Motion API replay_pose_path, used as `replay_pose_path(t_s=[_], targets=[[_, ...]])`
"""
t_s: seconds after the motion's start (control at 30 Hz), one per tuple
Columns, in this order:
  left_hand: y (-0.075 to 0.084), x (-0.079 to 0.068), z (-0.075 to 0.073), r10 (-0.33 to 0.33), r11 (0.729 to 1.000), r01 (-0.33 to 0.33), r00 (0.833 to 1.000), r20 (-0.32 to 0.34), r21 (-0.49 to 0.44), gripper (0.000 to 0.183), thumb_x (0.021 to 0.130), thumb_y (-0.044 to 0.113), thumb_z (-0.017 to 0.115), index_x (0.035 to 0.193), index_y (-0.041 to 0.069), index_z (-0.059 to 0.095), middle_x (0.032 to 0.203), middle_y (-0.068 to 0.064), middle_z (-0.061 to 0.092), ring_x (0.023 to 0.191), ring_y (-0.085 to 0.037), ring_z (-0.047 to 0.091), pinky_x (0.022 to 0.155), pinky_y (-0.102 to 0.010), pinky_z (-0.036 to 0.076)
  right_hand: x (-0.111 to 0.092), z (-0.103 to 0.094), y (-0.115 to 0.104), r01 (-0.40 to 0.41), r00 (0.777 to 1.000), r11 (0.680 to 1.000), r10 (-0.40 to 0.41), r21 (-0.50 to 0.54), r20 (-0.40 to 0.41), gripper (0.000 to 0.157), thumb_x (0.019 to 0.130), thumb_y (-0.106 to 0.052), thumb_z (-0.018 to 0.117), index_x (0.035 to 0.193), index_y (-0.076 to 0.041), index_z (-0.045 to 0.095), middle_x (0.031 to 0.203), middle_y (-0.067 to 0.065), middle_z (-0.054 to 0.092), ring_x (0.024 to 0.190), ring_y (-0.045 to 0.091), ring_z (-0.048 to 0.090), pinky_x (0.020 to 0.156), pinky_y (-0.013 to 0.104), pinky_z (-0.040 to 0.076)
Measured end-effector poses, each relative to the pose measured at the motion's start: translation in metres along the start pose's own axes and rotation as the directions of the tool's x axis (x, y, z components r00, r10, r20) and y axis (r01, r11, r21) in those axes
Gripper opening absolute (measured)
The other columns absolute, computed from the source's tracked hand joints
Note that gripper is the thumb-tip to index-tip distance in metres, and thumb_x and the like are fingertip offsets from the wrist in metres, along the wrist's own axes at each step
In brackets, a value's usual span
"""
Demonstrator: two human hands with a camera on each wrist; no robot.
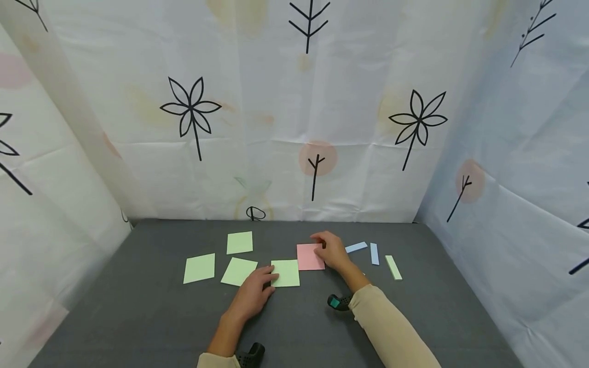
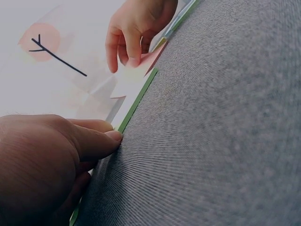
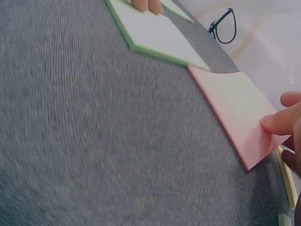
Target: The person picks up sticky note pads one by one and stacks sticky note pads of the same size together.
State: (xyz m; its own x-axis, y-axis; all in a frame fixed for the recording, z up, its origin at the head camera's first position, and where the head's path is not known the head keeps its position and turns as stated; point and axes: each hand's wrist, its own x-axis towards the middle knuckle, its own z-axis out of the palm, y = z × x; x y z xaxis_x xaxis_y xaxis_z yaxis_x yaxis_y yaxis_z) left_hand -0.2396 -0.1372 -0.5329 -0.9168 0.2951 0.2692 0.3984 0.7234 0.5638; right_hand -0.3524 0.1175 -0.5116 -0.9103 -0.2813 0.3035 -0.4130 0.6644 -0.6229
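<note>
My left hand (image 1: 253, 294) rests its fingertips on the left part of a green sticky note pad (image 1: 288, 273) that lies flat on the dark table. Its thumb touches the pad's near left corner, seen in the left wrist view. Just right of this pad is a pink sticky note (image 1: 307, 258); whether it is one sheet or a stack, I cannot tell. At the pink note's right edge my right hand (image 1: 332, 250) pinches it, thumb on top, in the right wrist view. The other fingers lie partly hidden past that edge.
Left of the hands lie more green sticky notes (image 1: 199, 268), apart from one another. Narrow blue strips (image 1: 375, 254) and a pale green strip (image 1: 393, 267) lie on the right. A patterned white cloth (image 1: 257, 179) hangs behind the table (image 1: 138, 317).
</note>
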Motion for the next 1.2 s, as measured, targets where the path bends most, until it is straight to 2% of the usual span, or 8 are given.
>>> replay_pose_path(t_s=[0.17, 0.4, 0.63, 0.83, 0.93, 1.1, 1.2], targets=[[-0.002, 0.0, 0.001, 0.015, 1.0, -0.015, 1.0, -0.009, 0.002, 0.032, 0.086, 0.003, 0.071, 0.118, 0.001, 0.068, 0.134, -0.018, 0.055, 0.126, -0.038, 0.048, 0.102, -0.051, 0.038, -0.003, -0.001, 0.0, -0.037, 0.999, 0.984, 0.039, 0.174, -0.008, 0.031, 0.085, 0.006, 0.066, 0.115, -0.002, 0.068, 0.094, 0.009, 0.063, 0.082, 0.023, 0.058, 0.069, 0.035, 0.049], [0.0, 0.0, 0.0, 0.013, 1.0, -0.013, 1.0, -0.002, 0.001, 0.032, 0.086, 0.004, 0.071, 0.118, 0.002, 0.069, 0.133, -0.018, 0.056, 0.126, -0.037, 0.048, 0.103, -0.051, 0.038, -0.005, -0.013, -0.002, -0.096, 0.995, 0.917, 0.098, 0.387, 0.014, 0.033, 0.086, 0.006, 0.068, 0.119, 0.005, 0.064, 0.09, 0.01, 0.065, 0.079, 0.021, 0.061, 0.066, 0.028, 0.052], [0.001, 0.001, -0.002, 0.008, 1.0, -0.008, 1.0, -0.007, 0.001, 0.031, 0.086, 0.004, 0.071, 0.117, 0.001, 0.069, 0.133, -0.018, 0.056, 0.126, -0.038, 0.048, 0.103, -0.051, 0.037, -0.006, -0.021, -0.007, -0.122, 0.992, 0.864, 0.113, 0.488, 0.048, 0.038, 0.087, 0.006, 0.067, 0.125, 0.007, 0.06, 0.093, 0.013, 0.065, 0.08, 0.017, 0.062, 0.07, 0.025, 0.052], [0.001, 0.0, -0.002, 0.001, 1.0, -0.001, 1.0, -0.007, 0.005, 0.031, 0.086, 0.003, 0.071, 0.116, 0.001, 0.069, 0.132, -0.018, 0.057, 0.125, -0.038, 0.05, 0.102, -0.051, 0.039, -0.01, -0.011, -0.013, -0.126, 0.992, 0.833, 0.098, 0.539, 0.081, 0.039, 0.087, 0.006, 0.068, 0.125, 0.01, 0.058, 0.094, 0.017, 0.065, 0.08, 0.018, 0.062, 0.07, 0.026, 0.052], [0.001, 0.001, -0.001, -0.008, 1.0, 0.008, 1.0, -0.001, 0.004, 0.031, 0.086, 0.004, 0.071, 0.117, 0.002, 0.069, 0.133, -0.018, 0.056, 0.126, -0.037, 0.049, 0.102, -0.05, 0.038, -0.011, 0.0, -0.013, -0.128, 0.992, 0.843, 0.104, 0.522, 0.076, 0.038, 0.085, 0.008, 0.068, 0.122, 0.011, 0.059, 0.091, 0.016, 0.065, 0.078, 0.018, 0.062, 0.068, 0.026, 0.052], [0.002, 0.002, 0.001, -0.013, 1.0, 0.013, 1.0, -0.001, 0.0, 0.031, 0.087, 0.004, 0.071, 0.117, 0.002, 0.069, 0.134, -0.017, 0.055, 0.127, -0.037, 0.048, 0.103, -0.05, 0.038, -0.012, 0.015, -0.016, -0.118, 0.993, 0.913, 0.115, 0.389, 0.033, 0.033, 0.083, 0.009, 0.069, 0.115, 0.006, 0.064, 0.086, 0.01, 0.066, 0.074, 0.017, 0.062, 0.063, 0.025, 0.05], [0.002, 0.002, 0.001, -0.02, 1.0, 0.02, 1.0, -0.003, 0.003, 0.03, 0.087, 0.004, 0.071, 0.117, 0.002, 0.069, 0.134, -0.018, 0.055, 0.127, -0.037, 0.048, 0.102, -0.05, 0.038, -0.014, 0.02, -0.021, -0.105, 0.994, 0.941, 0.102, 0.322, 0.026, 0.03, 0.083, 0.007, 0.069, 0.113, 0.003, 0.066, 0.086, 0.008, 0.066, 0.075, 0.02, 0.062, 0.062, 0.027, 0.051]])
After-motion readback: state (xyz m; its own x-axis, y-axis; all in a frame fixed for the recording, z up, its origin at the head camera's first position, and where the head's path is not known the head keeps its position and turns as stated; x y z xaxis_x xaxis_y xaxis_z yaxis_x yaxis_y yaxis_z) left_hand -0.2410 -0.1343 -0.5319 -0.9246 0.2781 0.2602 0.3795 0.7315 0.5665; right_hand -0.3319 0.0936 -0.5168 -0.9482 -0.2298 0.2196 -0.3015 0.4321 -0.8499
